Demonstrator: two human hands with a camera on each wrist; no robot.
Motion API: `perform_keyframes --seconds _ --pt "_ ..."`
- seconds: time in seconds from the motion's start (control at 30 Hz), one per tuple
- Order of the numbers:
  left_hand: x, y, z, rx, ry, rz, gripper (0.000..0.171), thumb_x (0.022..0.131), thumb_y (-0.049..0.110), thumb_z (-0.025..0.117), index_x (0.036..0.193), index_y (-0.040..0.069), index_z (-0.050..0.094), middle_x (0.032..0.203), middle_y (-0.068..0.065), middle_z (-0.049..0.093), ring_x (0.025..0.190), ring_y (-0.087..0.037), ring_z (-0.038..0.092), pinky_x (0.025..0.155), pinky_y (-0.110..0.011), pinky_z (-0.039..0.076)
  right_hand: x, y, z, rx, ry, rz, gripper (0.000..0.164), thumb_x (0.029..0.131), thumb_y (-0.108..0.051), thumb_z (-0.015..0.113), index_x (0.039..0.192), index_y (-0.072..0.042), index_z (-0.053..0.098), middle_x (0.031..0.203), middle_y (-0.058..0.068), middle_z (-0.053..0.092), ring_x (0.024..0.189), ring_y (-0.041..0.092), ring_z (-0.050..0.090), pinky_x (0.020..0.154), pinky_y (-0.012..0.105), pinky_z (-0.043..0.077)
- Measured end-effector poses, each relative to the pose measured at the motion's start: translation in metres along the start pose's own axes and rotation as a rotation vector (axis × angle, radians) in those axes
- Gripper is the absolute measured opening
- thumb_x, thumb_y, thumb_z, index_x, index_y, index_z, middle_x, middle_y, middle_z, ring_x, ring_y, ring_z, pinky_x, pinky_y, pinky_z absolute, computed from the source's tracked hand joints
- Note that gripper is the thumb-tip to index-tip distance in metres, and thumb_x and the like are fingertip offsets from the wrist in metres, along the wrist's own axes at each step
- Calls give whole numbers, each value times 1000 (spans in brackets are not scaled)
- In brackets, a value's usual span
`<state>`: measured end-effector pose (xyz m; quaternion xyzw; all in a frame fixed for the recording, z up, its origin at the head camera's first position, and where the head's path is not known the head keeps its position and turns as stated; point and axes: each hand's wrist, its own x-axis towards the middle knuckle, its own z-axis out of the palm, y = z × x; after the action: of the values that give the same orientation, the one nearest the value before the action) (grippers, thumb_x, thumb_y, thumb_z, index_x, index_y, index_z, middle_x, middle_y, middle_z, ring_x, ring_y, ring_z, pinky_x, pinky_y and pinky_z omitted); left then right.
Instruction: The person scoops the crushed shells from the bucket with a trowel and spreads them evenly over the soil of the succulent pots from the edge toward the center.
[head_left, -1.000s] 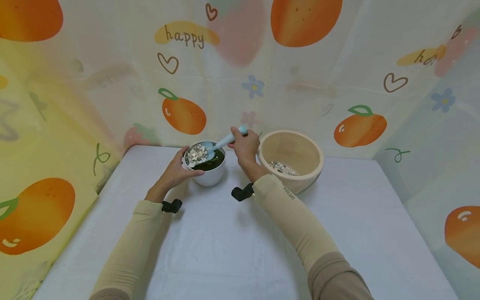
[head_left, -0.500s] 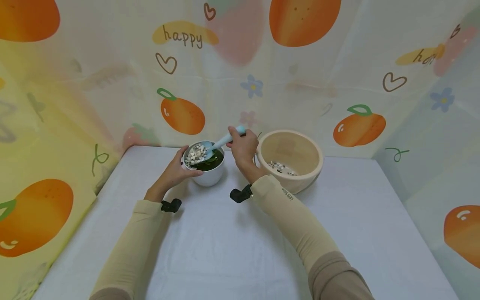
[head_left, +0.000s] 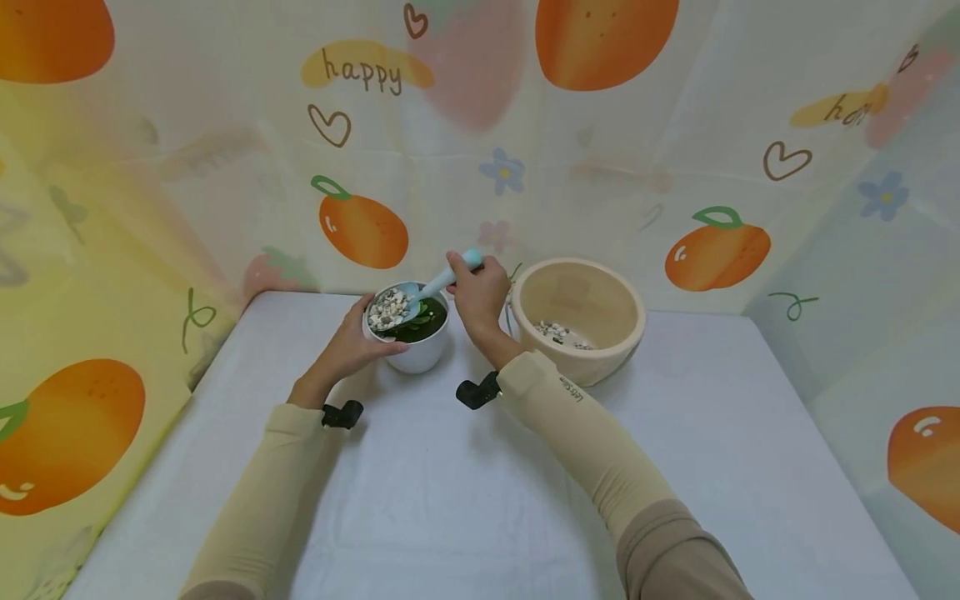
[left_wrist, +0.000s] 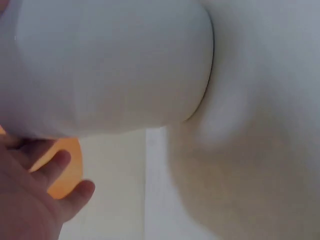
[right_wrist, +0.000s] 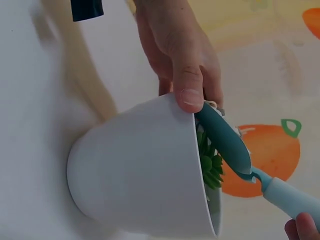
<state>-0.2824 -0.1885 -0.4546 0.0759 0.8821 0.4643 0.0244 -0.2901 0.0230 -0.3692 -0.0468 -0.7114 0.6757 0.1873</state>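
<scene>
Left of the frame's centre, the left hand [head_left: 347,343] grips the pot [head_left: 417,359], thumb and fingers around its rim. Over its mouth, the scoop [head_left: 437,285] holds stones [head_left: 387,310] beside the plant [right_wrist: 212,166]; tilting sharply could bury it or spill stones outside. At centre, the right hand [head_left: 482,293] grips the scoop, fingers apparently curled, partly hidden. Right of centre sits the bowl [head_left: 588,365].

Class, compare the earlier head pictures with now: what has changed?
The right hand has moved slightly left, toward the white pot, with the handle end of the blue scoop. Nothing was newly grasped or let go; the left hand stays on the pot, and the beige bowl stays put.
</scene>
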Motion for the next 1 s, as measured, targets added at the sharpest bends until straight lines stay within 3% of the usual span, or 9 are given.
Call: perform_keyframes --seconds 0.2,0.43,0.77,1.0 --pt "0 -4 0 -27 -3 -29 117 74 37 84 157 9 6 162 -17 17 149 -36 19 119 -59 18 1 3 0 -8 25 24 30 90 -28 70 89 1 62 74 11 63 68 37 72 55 23 56" --pt "-3 0 7 -21 51 9 116 72 40 85 155 5 12 158 -19 24 144 -37 26 116 -60 24 4 3 -3 -14 41 16 32 90 -29 70 90 2 63 77 18 66 67 36 72 52 23 55" --pt "0 -3 -1 8 -34 -2 116 74 39 83 157 11 7 162 -17 16 149 -38 18 118 -61 19 1 1 -3 -24 47 -50 33 90 -30 70 88 2 62 71 13 63 62 32 71 54 24 56" --pt "-5 0 4 5 17 -4 117 72 42 84 157 11 10 161 -16 21 147 -36 24 117 -59 22 0 -1 -2 -22 47 -84 33 89 -30 71 88 2 62 70 13 64 61 31 71 55 24 56"
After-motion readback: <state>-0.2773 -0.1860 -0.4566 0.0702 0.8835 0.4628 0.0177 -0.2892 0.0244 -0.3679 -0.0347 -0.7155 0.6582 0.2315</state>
